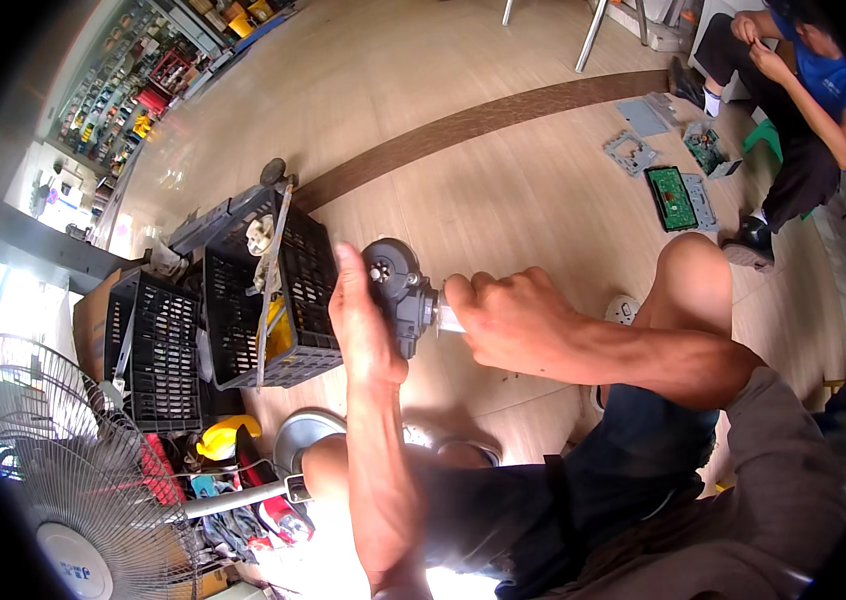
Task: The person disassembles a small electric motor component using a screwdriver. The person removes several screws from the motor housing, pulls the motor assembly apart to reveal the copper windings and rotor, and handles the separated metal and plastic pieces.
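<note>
In front of me is a dark grey gear motor (393, 268) with a round housing and a small toothed gear at its centre. My left hand (363, 325) is closed around its left side, thumb pointing up. My right hand (515, 315) is a fist on a pale, shiny cylindrical part (449, 316) that meets the motor's right side. The fingers hide most of that part, so I cannot tell whether it is the motor's own can or a separate piece.
Black plastic crates (268, 300) stand at the left, one holding yellow and metal parts. Nearer is a standing fan (73, 470). On the floor at right lie a green circuit board (671, 198) and grey metal plates (646, 115), by a seated person in a blue shirt (828, 85).
</note>
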The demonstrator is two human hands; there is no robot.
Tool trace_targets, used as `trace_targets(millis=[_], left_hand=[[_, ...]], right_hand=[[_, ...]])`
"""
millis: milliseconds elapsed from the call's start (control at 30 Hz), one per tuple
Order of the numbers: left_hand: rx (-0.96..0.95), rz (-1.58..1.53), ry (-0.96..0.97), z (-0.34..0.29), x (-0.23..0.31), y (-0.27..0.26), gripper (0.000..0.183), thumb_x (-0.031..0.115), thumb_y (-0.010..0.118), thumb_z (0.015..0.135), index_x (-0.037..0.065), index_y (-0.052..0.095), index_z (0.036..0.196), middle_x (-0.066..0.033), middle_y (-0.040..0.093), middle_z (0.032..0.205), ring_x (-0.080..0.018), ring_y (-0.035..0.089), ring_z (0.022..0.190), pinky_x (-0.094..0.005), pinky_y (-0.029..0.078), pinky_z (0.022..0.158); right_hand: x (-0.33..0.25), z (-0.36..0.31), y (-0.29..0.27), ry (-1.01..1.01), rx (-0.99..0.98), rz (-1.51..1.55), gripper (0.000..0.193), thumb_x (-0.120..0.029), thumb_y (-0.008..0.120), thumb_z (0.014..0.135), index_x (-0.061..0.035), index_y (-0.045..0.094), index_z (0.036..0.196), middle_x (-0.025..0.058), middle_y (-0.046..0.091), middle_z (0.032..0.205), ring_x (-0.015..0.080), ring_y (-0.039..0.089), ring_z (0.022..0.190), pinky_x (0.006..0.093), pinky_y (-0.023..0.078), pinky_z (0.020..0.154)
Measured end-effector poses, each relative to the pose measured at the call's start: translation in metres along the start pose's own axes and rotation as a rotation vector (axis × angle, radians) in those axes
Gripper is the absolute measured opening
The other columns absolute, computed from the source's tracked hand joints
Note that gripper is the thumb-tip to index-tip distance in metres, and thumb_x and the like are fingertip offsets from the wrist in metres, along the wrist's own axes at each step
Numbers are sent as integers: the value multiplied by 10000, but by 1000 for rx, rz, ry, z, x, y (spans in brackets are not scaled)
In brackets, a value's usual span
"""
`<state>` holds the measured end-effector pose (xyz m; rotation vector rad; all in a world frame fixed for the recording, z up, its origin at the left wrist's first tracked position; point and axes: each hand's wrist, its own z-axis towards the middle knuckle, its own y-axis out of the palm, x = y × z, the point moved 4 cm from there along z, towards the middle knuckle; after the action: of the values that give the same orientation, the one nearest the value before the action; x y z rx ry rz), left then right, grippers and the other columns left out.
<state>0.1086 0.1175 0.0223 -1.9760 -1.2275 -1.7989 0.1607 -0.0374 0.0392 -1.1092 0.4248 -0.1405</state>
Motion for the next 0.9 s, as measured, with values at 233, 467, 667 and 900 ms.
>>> trace_targets(millis=[233, 467, 667, 900], left_hand=[[43, 100, 87, 0, -8, -6, 390, 448, 707, 946, 65, 641, 933, -3, 638, 810, -89, 586, 662, -277, 516, 606], [109, 152, 151, -3, -15, 0, 340, 338, 774, 917, 41, 661, 1038, -7, 663, 882, -87, 590, 737, -277, 508, 645], [117, 188, 140, 2, -10, 1, 374, 313, 834, 863, 31, 647, 1022, -6, 652, 864, -91, 583, 713, -264, 502, 637], [127, 283, 175, 1, -8, 3, 444, 394, 857, 824, 33, 644, 970, -3, 636, 820, -87, 556, 660, -262, 475, 612]], right_hand=[[-2, -1, -2, -22, -7, -11, 192, -44, 655, 668, -7, 505, 781, 158, 603, 605, 313, 629, 458, 422, 488, 401], [1, -1, 1, 14, -114, 8, 194, -33, 644, 653, 17, 513, 787, 171, 609, 600, 316, 637, 465, 420, 487, 397], [3, 5, 5, 23, -72, 26, 191, -48, 642, 666, 25, 535, 806, 177, 622, 607, 339, 656, 492, 442, 505, 426], [3, 6, 11, 24, -99, 28, 207, -61, 642, 675, 28, 544, 833, 183, 633, 630, 346, 659, 497, 450, 511, 437]])
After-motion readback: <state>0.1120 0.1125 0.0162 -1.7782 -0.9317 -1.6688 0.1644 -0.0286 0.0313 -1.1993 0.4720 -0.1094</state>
